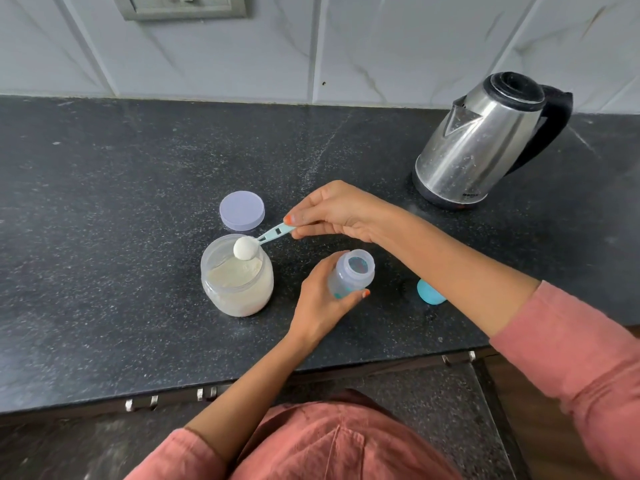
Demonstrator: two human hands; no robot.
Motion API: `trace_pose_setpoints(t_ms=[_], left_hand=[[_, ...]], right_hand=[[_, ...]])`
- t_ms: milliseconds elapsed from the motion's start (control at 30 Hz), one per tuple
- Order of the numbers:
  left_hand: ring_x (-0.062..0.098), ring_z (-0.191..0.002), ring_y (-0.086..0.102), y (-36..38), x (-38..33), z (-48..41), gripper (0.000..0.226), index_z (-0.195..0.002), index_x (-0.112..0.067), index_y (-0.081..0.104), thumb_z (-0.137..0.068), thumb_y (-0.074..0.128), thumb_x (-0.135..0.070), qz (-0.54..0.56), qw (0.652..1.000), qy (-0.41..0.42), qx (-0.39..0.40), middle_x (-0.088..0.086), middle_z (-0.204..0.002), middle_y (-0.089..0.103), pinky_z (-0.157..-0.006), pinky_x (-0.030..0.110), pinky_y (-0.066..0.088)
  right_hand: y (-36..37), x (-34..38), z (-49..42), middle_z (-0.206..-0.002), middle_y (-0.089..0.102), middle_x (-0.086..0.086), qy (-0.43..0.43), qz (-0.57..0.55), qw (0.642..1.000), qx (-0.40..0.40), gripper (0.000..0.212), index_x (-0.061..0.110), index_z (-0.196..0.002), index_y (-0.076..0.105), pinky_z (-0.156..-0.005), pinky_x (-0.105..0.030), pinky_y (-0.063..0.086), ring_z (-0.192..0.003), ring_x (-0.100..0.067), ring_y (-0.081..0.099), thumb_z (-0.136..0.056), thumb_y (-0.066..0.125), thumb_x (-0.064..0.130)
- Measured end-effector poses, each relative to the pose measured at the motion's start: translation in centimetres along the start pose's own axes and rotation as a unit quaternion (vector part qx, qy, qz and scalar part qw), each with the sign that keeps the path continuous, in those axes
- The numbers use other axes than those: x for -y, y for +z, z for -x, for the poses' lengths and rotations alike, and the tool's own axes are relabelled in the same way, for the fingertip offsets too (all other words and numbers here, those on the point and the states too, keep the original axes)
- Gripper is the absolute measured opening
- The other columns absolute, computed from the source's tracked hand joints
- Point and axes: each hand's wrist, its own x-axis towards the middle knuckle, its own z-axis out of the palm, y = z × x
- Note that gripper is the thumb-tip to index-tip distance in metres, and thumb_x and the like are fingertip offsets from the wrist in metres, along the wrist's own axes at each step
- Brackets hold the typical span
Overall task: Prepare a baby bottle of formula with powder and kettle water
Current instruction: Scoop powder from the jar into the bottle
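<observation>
An open clear jar (237,285) of pale formula powder stands on the black counter (104,209). My right hand (337,213) pinches the handle of a light blue scoop (263,238), whose bowl holds a heap of powder just above the jar's mouth. My left hand (320,303) grips the open, clear baby bottle (351,271), upright on the counter to the right of the jar. The jar's lilac lid (242,210) lies flat behind the jar. A steel kettle (485,140) with a black handle stands at the back right, lid closed.
A turquoise bottle cap (429,292) lies on the counter right of the bottle, partly behind my right forearm. A tiled wall with a socket plate (180,6) rises behind the counter. The counter's front edge runs just below my left wrist.
</observation>
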Motion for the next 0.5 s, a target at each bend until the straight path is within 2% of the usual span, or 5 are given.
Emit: trace_pose_setpoints(t_ms=[167,267,367,433,500], left_hand=[[-0.003,-0.111,0.053,-1.2,-0.6,0.9,0.059,-0.108,-0.052,0.045,-0.07,0.08,-0.023,0.005,1.0,0.003,-0.017,-0.018,-0.117,0.058,-0.094,0.013,0.04],[0.001,-0.112,0.054,-2.3,-1.0,2.2,0.061,-0.111,-0.051,0.046,-0.069,0.081,-0.023,0.0,1.0,0.004,-0.025,-0.014,-0.119,0.059,-0.097,0.026,0.044],[0.002,-0.114,0.054,-3.5,-1.7,3.9,0.061,-0.114,-0.046,0.048,-0.067,0.081,-0.024,-0.001,0.999,0.005,-0.037,-0.012,-0.121,0.06,-0.099,0.032,0.045],[0.003,-0.114,0.055,-4.5,-1.9,5.4,0.06,-0.113,-0.044,0.049,-0.065,0.079,-0.028,0.004,0.999,-0.001,-0.051,-0.013,-0.121,0.061,-0.1,0.032,0.044],[0.0,-0.112,0.056,-5.5,-1.9,6.9,0.058,-0.112,-0.046,0.051,-0.063,0.079,-0.031,-0.004,0.998,-0.002,-0.067,-0.018,-0.118,0.062,-0.098,0.026,0.044]], right_hand=[[-0.6,-0.1,0.3,-0.077,0.068,-0.01,-0.002,-0.01,1.0,-0.008,0.006,-0.003,-0.083,0.065,-0.057,-0.013,0.054,-0.059,-0.01,0.068,-0.078,0.066,-0.002],[-0.7,-0.3,0.6,-0.072,0.069,-0.007,-0.008,-0.017,1.0,-0.014,0.003,-0.001,-0.08,0.066,-0.055,-0.013,0.053,-0.059,-0.009,0.068,-0.077,0.067,-0.001],[-0.8,-0.8,0.9,-0.067,0.07,-0.005,-0.009,-0.03,0.999,-0.023,0.004,0.0,-0.08,0.067,-0.054,-0.013,0.052,-0.059,-0.009,0.069,-0.076,0.067,-0.001],[-0.5,-1.1,1.0,-0.069,0.07,-0.005,-0.006,-0.035,0.999,-0.024,0.004,0.001,-0.079,0.067,-0.054,-0.013,0.052,-0.061,-0.01,0.069,-0.076,0.067,-0.001],[-0.1,-1.5,1.0,-0.067,0.07,-0.004,-0.002,-0.039,0.999,-0.022,0.004,0.001,-0.079,0.067,-0.054,-0.013,0.052,-0.061,-0.01,0.069,-0.076,0.067,-0.002]])
